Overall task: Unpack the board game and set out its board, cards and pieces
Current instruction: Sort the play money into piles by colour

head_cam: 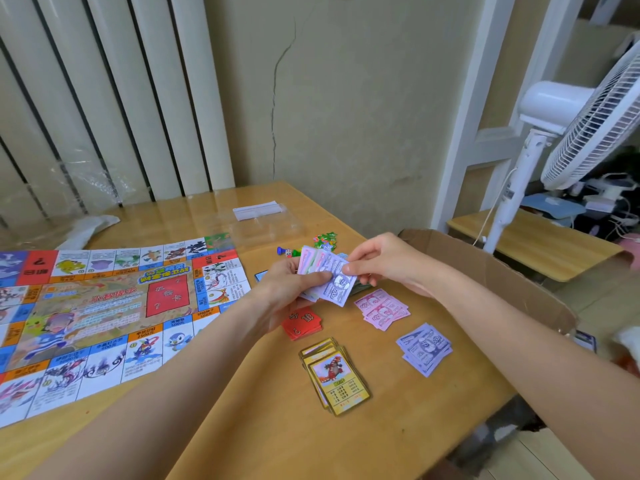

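While the left hand (pixel 287 289) grips a fanned stack of paper play-money notes (pixel 327 275), the right hand (pixel 384 263) pinches its top purple note above the wooden counter (pixel 433 427).

A single head-worn wide-angle camera is looking forward and down from above the table (pixel 263 410), close over both forearms. It is facing the wall (pixel 346 98); the wide lens is bending the frame edges. No second view is sharing the scene.

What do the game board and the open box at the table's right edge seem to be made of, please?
Game board: looks like thin printed paper, matte, since fold creases show and it lies flat like a sheet. Open box: brown corrugated cardboard, unfinished, with a rough bent flap edge.
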`<move>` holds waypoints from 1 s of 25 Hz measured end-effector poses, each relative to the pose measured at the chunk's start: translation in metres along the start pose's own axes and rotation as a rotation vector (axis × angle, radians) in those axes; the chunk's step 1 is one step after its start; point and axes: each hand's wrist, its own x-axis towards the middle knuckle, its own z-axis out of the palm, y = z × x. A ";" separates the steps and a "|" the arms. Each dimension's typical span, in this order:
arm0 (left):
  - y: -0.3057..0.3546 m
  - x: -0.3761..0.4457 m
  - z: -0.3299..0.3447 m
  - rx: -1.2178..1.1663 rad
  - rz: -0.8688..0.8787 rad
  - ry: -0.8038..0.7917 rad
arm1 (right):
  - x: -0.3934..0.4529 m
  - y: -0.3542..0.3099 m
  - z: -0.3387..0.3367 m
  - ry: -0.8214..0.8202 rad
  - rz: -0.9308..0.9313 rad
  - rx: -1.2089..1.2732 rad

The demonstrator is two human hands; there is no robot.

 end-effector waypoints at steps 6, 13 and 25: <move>0.005 -0.005 0.005 0.034 0.024 -0.009 | -0.008 -0.001 -0.006 0.004 -0.010 -0.001; 0.006 -0.006 0.006 0.004 0.013 -0.001 | -0.009 -0.006 -0.003 0.003 0.006 0.015; -0.007 -0.012 0.013 0.058 -0.025 0.006 | -0.047 0.008 -0.037 -0.101 0.249 -0.086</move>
